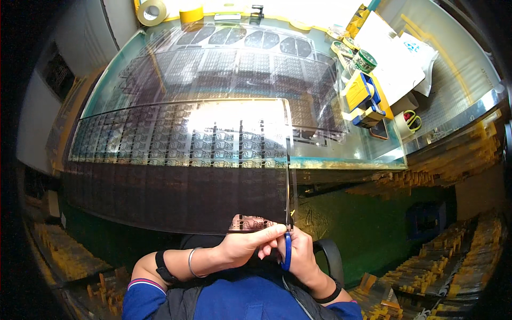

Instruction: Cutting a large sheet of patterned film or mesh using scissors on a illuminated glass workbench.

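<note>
A large, dark, see-through film sheet printed with rows of small patterns stretches from the table's front part toward my body. My left hand pinches its near edge close to the right corner, and some fingers show through the film. Blue-handled scissors are in my right hand, just beside the left fingertips. Their blades point away from me along the film's right edge, where a narrow clear strip runs. Whether the blades are spread or closed is too fine to tell.
Below the film is a glass-topped table with more printed films. At its right stand a yellow-and-blue tape dispenser, a green tape roll, a phone and green-handled scissors. Tan tape sits far left. Stacked racks fill the lower right.
</note>
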Demonstrator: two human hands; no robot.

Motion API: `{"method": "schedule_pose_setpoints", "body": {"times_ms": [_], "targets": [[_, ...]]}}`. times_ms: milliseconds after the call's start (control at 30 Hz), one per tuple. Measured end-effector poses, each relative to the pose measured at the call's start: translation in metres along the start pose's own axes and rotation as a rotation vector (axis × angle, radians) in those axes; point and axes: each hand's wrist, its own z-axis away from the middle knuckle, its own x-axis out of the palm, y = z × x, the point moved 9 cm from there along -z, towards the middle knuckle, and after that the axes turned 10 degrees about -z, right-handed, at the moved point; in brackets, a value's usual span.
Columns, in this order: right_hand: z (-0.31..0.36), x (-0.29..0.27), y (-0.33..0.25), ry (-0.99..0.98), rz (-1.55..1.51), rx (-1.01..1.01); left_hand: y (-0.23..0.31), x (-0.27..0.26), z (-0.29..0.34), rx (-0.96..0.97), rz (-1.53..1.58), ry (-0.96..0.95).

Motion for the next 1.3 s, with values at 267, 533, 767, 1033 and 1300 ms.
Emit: {"method": "schedule_pose_setpoints", "body": {"times_ms": [267,533,767,1033,1300], "targets": [[0.01,0.002,0.029,-0.013,-0.083,0.308,0.046,-0.018,-0.005,0.1,-0.115,0.093],[-0.001,-0.051,0.005,0.198,-0.663,-0.008,0.053,-0.124,0.065,0.375,-0.232,0.175],[-0.015,-0.08,-0.043,0.232,-0.638,-0.222,0.123,-0.291,0.273,0.645,-0.098,1.246],[-0.019,-0.077,-0.066,0.181,-0.621,-0.296,0.214,-0.3,0.295,0.526,-0.664,1.301],[-0.015,-0.068,-0.06,0.198,-0.601,-0.259,0.408,-0.263,0.273,0.649,-1.523,1.288]]}}
